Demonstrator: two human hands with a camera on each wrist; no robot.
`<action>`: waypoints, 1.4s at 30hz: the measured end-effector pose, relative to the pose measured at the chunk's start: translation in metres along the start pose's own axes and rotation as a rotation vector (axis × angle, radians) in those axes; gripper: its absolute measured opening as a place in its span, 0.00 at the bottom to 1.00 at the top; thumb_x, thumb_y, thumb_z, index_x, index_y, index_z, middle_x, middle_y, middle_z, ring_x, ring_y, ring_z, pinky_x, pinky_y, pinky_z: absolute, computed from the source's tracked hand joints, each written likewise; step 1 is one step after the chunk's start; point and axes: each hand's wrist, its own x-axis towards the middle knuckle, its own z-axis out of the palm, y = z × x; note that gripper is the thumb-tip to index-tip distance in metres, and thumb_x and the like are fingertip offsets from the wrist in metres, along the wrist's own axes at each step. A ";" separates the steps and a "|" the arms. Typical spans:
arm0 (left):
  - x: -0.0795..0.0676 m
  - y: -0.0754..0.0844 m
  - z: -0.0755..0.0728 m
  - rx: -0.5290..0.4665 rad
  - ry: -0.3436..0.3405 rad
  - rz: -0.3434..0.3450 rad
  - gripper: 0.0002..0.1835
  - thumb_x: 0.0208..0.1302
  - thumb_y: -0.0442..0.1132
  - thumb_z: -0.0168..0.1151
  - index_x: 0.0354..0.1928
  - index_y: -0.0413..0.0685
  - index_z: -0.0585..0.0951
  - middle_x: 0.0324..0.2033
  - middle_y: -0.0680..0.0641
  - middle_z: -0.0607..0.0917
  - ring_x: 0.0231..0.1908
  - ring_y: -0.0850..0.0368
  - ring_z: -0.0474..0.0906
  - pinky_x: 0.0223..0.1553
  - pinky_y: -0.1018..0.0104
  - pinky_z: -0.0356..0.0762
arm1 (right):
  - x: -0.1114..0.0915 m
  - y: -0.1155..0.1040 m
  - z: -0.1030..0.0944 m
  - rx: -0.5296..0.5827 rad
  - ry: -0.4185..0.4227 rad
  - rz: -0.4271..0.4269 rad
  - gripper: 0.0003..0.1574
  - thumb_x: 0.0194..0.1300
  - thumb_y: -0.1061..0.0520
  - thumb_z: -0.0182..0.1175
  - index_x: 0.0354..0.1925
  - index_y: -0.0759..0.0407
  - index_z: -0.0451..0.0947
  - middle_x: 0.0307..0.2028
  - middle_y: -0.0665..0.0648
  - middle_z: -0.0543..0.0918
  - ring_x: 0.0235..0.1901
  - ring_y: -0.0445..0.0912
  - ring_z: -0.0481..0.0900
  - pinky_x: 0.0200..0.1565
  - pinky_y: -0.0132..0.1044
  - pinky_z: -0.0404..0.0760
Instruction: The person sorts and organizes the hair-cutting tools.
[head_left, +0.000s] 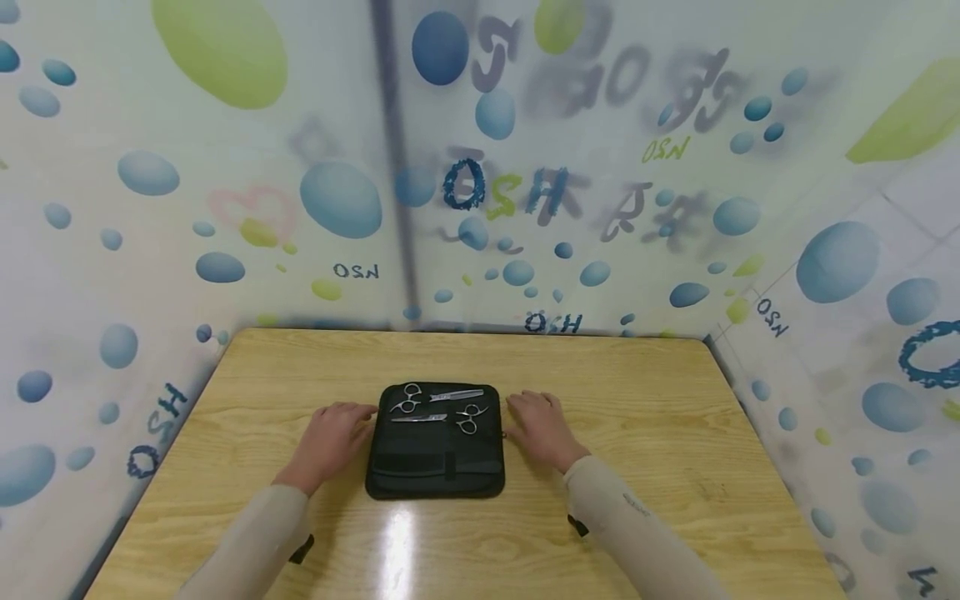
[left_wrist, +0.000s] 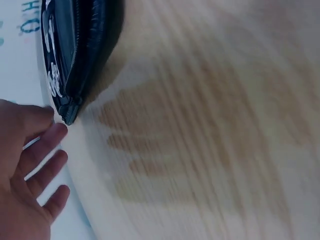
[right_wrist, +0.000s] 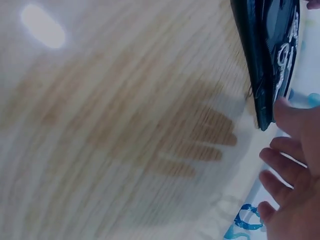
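Observation:
A black zip case (head_left: 438,450) lies flat on the wooden table between both hands. Two pairs of silver hairdressing scissors are tucked into it, facing opposite ways. The upper pair (head_left: 457,395) has its finger rings at the left, while the lower scissors (head_left: 471,418) have theirs at the right; dark material covers the middle of each. My left hand (head_left: 336,437) is at the case's left edge, fingertips right by its upper corner. On the other side my right hand (head_left: 545,429) has its fingers close to the right edge. Both wrist views show loosely extended fingers and nothing held.
Around the case stretches the wooden table (head_left: 622,400), with a bright light reflection near its front. A patterned wall covering (head_left: 341,200) with blue and green spots rises behind the table and along both sides.

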 end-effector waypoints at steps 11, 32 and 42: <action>0.027 -0.001 0.008 -0.016 -0.105 -0.165 0.18 0.61 0.33 0.62 0.54 0.42 0.81 0.48 0.40 0.86 0.51 0.37 0.80 0.50 0.35 0.73 | 0.022 -0.006 0.009 -0.122 -0.012 0.086 0.27 0.68 0.48 0.61 0.61 0.58 0.76 0.63 0.58 0.76 0.67 0.55 0.68 0.67 0.55 0.63; 0.039 -0.002 0.012 -0.247 -0.144 -0.300 0.23 0.55 0.33 0.67 0.56 0.40 0.80 0.44 0.40 0.88 0.53 0.36 0.79 0.57 0.34 0.67 | 0.040 -0.009 0.010 0.069 -0.076 0.217 0.23 0.63 0.53 0.65 0.56 0.58 0.79 0.49 0.57 0.82 0.54 0.56 0.74 0.60 0.54 0.65; 0.038 -0.004 0.013 -0.408 -0.174 -0.426 0.25 0.54 0.31 0.67 0.56 0.33 0.78 0.43 0.38 0.86 0.45 0.44 0.81 0.52 0.47 0.76 | 0.043 -0.014 0.010 0.167 -0.055 0.266 0.22 0.62 0.61 0.64 0.55 0.61 0.76 0.44 0.55 0.86 0.51 0.56 0.78 0.60 0.55 0.63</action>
